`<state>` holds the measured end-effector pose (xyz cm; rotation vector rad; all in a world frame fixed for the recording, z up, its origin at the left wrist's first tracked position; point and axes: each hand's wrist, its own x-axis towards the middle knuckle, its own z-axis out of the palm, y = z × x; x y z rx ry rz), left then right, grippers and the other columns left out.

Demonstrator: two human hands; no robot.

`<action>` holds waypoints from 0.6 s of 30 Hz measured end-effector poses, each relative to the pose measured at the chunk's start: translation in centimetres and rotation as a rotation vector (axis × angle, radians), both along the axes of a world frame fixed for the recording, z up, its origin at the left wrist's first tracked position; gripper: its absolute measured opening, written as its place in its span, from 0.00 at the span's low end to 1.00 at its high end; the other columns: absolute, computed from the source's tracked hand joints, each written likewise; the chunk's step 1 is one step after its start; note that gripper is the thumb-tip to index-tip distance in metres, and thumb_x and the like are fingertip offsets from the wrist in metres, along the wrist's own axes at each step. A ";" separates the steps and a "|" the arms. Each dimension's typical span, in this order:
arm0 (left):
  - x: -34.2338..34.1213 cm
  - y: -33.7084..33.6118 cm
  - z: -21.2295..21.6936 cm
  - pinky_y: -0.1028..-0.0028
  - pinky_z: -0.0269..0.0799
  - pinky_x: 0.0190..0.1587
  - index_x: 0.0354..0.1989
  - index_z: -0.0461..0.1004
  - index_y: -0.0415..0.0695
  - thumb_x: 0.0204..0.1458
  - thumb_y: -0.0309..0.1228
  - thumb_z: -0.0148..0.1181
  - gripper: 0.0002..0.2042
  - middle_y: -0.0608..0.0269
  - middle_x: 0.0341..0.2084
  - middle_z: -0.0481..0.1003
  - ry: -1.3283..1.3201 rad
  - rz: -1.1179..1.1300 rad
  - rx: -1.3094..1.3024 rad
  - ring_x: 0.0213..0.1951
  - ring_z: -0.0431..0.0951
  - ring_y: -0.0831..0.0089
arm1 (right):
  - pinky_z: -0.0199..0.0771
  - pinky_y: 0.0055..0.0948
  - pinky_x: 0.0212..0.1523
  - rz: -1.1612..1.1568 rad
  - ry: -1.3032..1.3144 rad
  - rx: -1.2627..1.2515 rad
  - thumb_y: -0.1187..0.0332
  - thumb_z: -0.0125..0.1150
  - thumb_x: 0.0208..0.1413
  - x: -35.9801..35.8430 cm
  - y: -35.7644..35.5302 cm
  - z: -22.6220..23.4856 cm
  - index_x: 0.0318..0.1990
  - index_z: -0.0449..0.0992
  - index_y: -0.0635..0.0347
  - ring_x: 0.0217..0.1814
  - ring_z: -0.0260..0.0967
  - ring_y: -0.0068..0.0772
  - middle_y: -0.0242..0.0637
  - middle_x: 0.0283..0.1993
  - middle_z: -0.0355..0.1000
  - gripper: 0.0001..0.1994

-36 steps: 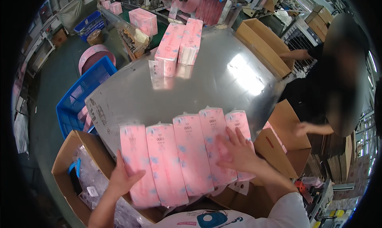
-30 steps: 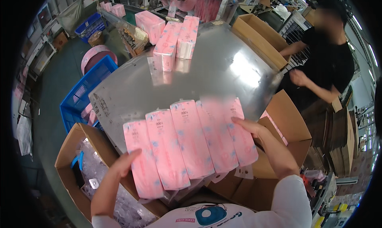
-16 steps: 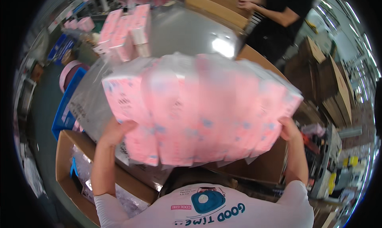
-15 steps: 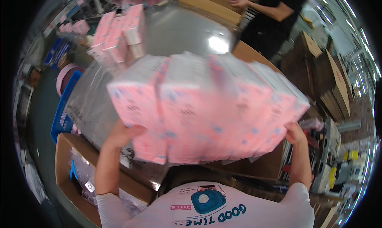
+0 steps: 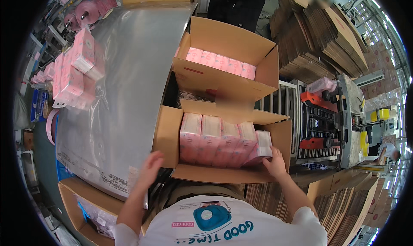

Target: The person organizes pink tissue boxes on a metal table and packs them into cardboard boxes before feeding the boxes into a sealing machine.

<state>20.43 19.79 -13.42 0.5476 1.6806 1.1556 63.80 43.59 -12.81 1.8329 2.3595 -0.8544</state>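
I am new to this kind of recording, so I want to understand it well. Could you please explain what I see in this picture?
There is no robot here: the two bare hands belong to a person. A wide fisheye camera on this person's head looks down, which is why straight edges look bent.

The right hand reaches into the near carton, its fingers at the tilted rightmost pack; whether its grip is firm, I cannot tell. Four other pink packs stand beside it in a row. The left hand looks empty, by the edge of the metal table. More pink packs lie on that table, at its left side.
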 end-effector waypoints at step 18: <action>1.2 -37.4 -9.1 0.61 0.70 0.47 0.52 0.65 0.36 0.57 0.48 0.46 0.26 0.47 0.44 0.71 -0.118 0.964 -0.786 0.46 0.72 0.58 | 0.39 0.44 0.65 0.113 -0.394 0.101 0.42 0.30 0.59 -9.5 11.0 -20.7 0.53 0.71 0.56 0.67 0.51 0.44 0.53 0.58 0.63 0.32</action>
